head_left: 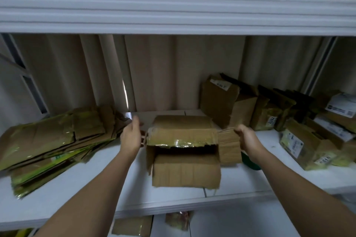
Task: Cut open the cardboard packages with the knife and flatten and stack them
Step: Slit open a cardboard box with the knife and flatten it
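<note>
Cardboard: an opened box (185, 152) lies on its side in the middle of the white shelf (77, 188), its mouth toward the camera and one flap folded down in front. Right of the box, the right hand (248, 137) grips its side flap (229, 146) with curled fingers; a green object (250, 161) shows just below that flap. Left of the box, the left hand (132, 136) hovers with fingers straight and relaxed, holding nothing. Farther left of the box lies a stack of flattened cartons (52, 144). Behind and right of the box stand uncut packages (269, 109), some with labels.
</note>
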